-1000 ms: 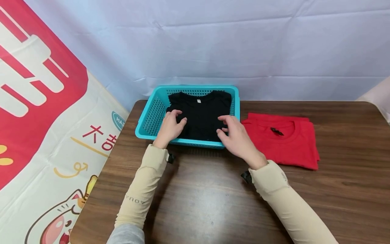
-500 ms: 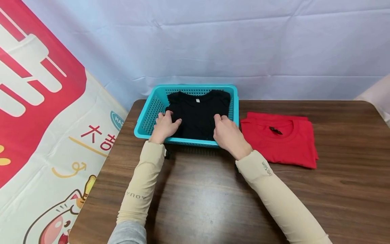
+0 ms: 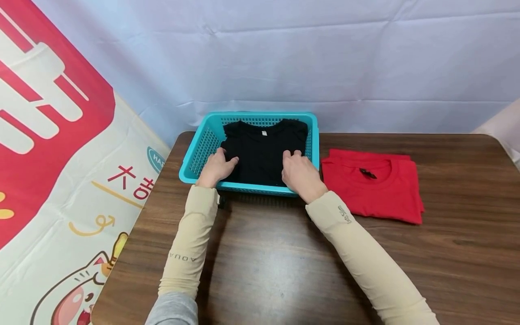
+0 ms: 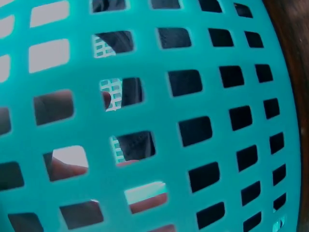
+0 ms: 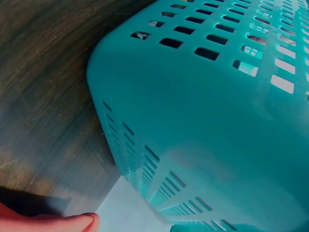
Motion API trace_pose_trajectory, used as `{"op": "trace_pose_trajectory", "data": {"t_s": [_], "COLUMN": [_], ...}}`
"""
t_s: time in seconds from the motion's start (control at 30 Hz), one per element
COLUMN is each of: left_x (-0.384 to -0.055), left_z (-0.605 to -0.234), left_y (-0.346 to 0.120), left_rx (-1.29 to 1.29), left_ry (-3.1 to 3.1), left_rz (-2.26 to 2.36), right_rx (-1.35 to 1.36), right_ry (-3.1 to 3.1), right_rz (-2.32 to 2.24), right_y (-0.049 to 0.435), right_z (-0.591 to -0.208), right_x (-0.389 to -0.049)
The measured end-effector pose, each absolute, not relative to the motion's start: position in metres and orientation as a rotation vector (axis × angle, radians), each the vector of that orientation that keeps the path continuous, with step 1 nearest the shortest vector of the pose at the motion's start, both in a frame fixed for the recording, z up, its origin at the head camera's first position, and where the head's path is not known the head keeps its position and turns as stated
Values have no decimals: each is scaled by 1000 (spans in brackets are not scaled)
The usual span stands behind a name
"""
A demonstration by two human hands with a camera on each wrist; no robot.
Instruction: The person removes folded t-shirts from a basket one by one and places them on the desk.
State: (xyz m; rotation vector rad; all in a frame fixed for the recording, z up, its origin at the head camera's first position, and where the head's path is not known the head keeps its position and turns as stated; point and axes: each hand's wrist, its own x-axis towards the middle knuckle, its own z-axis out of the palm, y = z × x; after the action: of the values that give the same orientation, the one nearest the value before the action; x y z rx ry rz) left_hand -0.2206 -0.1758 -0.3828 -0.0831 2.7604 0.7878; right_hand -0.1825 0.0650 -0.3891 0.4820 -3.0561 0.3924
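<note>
Near the surface's far edge [image 3: 400, 138], the black shirt [image 3: 262, 155] lies between left grip [image 3: 216, 169], spread, and right grip [image 3: 300, 175], closure unclear.

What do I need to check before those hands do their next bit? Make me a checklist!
1. Black cloth shirt with a small white neck tag inside the turquoise plastic basket with mesh walls: ok.
2. Basket upright on the brown wood-grain table: ok.
3. Left hand at the black shirt's left side: ok.
4. Right hand at its right side: ok.
5. Both hands gripping the shirt firmly: cannot tell, their grip is mostly hidden.
6. Folded red cloth shirt with a black neck label outside the basket, to its right: ok.
</note>
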Motion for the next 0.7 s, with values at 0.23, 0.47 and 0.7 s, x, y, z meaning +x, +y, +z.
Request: {"op": "trace_pose_trajectory", "data": {"t_s": [0.23, 0.47, 0.7], "left_x": [-222, -223, -228], "left_z": [-383, -383, -385], "left_y": [-175, -177, -182], "left_rx": [-121, -139, -151], "left_ry": [2716, 2723, 2733], "left_rz": [798, 859, 909], "right_rx": [477, 475, 547], "right_ry": [-3124, -3180, -3258], "right_rz": [369, 406, 356], "right_y": [64, 63, 63], "right_z": [-389, -387, -388], "right_x": [-186, -188, -192]}}
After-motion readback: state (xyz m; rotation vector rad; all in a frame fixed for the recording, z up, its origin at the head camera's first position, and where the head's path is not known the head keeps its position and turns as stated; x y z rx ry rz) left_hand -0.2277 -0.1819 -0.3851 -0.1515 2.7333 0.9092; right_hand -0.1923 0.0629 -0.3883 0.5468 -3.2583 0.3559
